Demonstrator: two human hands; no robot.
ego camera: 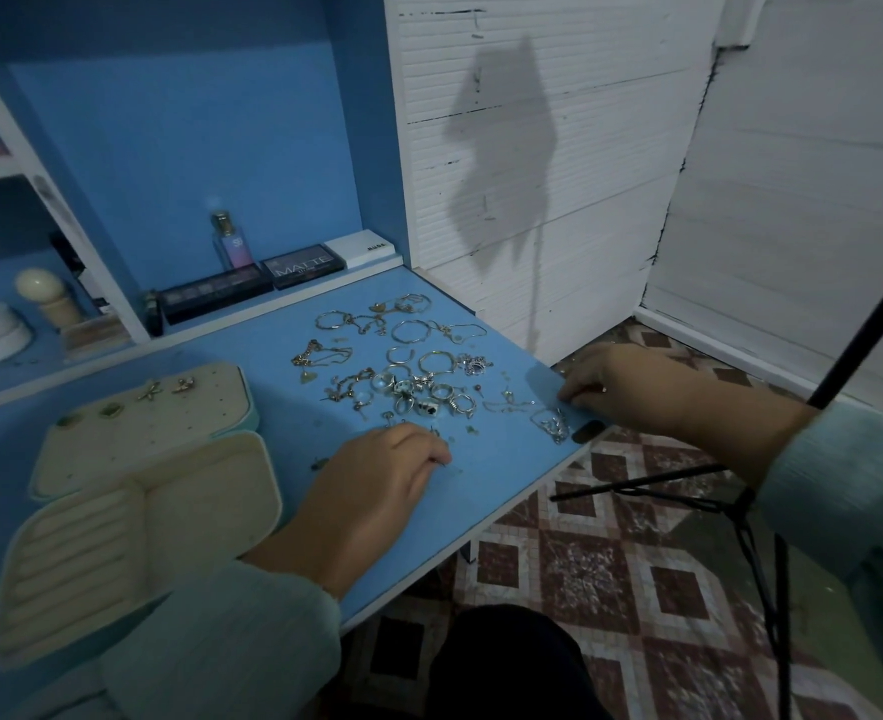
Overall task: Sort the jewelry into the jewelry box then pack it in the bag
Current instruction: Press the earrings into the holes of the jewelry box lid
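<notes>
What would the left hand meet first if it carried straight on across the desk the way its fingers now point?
Probably the small loose earrings just beyond the left hand, whose fingertips point up and right. Past them lies the ring cluster. Depth is hard to judge from one view.

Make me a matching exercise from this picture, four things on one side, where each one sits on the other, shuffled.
Things:
1. jewelry box
2. perfume bottle
3. left hand
4. right hand

Places:
A. at the table's right edge
B. open, at the table's left
C. near edge of the loose jewelry
D. upright behind the palettes

Pairs: 1-B, 2-D, 3-C, 4-A
</notes>
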